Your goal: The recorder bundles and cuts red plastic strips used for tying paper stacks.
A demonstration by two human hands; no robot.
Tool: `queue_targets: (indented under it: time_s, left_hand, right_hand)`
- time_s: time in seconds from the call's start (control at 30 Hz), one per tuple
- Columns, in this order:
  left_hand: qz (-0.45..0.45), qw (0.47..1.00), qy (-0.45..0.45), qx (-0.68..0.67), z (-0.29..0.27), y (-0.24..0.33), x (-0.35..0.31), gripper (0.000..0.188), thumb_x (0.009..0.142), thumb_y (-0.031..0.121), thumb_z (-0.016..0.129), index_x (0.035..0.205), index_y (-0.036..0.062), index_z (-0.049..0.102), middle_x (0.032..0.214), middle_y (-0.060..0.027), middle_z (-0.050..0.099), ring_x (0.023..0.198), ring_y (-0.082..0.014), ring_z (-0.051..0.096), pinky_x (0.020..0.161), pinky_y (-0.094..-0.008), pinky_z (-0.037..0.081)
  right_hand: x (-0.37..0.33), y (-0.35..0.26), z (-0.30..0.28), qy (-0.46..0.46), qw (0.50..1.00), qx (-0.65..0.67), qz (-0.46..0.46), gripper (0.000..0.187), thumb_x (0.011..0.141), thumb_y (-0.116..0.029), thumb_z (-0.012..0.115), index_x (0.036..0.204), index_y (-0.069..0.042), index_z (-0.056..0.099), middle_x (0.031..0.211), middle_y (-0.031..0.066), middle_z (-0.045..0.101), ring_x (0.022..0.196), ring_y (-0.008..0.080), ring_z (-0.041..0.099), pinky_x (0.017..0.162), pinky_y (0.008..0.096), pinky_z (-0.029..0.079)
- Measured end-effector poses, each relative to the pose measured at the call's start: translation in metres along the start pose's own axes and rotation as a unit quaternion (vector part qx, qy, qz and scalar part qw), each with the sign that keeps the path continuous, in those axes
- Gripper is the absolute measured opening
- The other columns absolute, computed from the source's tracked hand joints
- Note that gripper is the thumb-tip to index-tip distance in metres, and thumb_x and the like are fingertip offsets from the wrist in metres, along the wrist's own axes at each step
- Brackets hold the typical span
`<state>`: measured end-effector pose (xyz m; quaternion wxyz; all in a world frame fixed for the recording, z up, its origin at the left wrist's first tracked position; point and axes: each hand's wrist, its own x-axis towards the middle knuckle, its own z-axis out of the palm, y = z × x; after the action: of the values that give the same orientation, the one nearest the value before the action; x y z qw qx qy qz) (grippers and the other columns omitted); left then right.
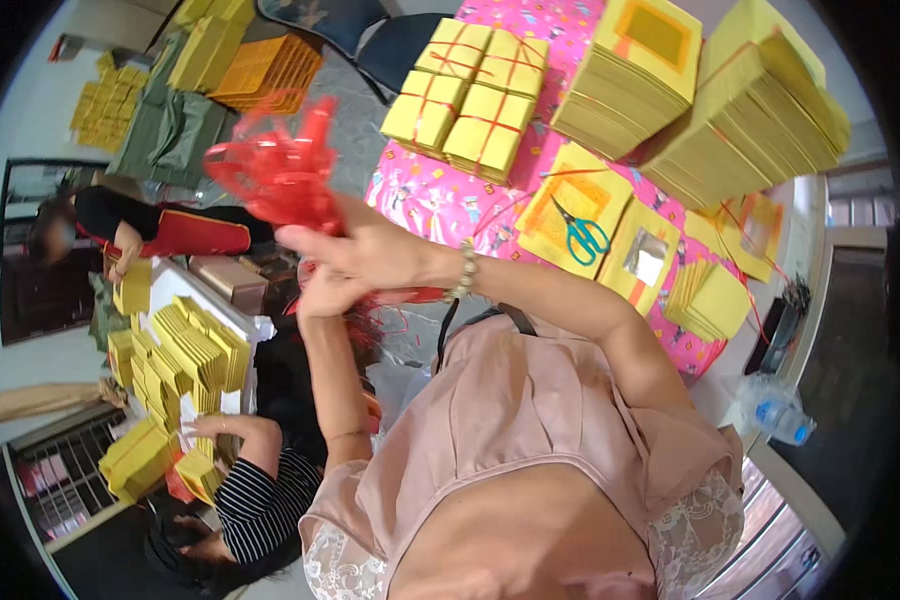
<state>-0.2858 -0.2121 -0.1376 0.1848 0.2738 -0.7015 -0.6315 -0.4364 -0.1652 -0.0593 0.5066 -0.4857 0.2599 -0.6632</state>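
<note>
A looped bundle of red plastic string (pixel 285 165) is held up in front of me, left of the pink table. My right hand (pixel 385 245), with a beaded bracelet at the wrist, is closed on its lower part. My left hand (pixel 325 290) is just below, pressed against the right one. Its fingers are partly hidden, but red strands come out beside it and hang beneath, so it seems closed on the same string. On the table to the right, teal-handled scissors (pixel 587 243) lie on flat yellow paper packets (pixel 560 205).
The pink patterned table cover (pixel 400 200) bears tied yellow paper bundles (pixel 485 135) and tall yellow stacks (pixel 630 75). A plastic bottle (pixel 782 422) lies at right. At left, two people work by a white table (pixel 195 285) with yellow bundles. Orange crates (pixel 268 72) stand behind.
</note>
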Motion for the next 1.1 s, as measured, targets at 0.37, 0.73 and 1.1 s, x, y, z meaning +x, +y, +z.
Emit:
queue_targets:
  time_s: [0.37,0.73,1.1]
  left_hand:
    - [-0.064,0.987,0.144,0.031,-0.043,0.131,0.011,0.023,0.094,0.027,0.053,0.088,0.0051,0.054,0.056,0.0079,0.036,0.045,-0.0022,0.027,0.041,-0.0215,0.017]
    - [-0.202,0.974,0.101,0.004,-0.011,0.022,0.028,0.008,0.091,0.013,0.051,0.094,0.0082,0.055,0.065,0.0094,0.041,0.051,-0.0003,0.034,0.045,-0.019,0.026]
    - [-0.201,0.974,0.1,-0.02,0.016,-0.037,0.036,0.017,0.094,0.026,0.052,0.09,0.0091,0.051,0.061,0.0083,0.038,0.05,-0.0022,0.032,0.043,-0.0212,0.025]
  right_hand:
    - [-0.068,-0.005,-0.138,-0.003,0.953,-0.293,0.081,0.045,0.08,-0.036,0.068,0.105,-0.001,0.055,0.096,0.0135,0.061,0.093,0.0236,0.06,0.08,0.034,0.047]
    - [-0.268,0.058,-0.263,0.1,0.648,-0.66,0.367,0.049,0.067,-0.028,0.078,0.096,0.0,0.049,0.095,0.0191,0.054,0.092,0.0356,0.056,0.076,0.0419,0.046]
    - [-0.263,0.061,-0.275,0.073,0.665,-0.65,0.36,0.036,0.072,-0.024,0.072,0.093,-0.002,0.051,0.084,0.0157,0.059,0.076,0.0347,0.06,0.065,0.0427,0.048]
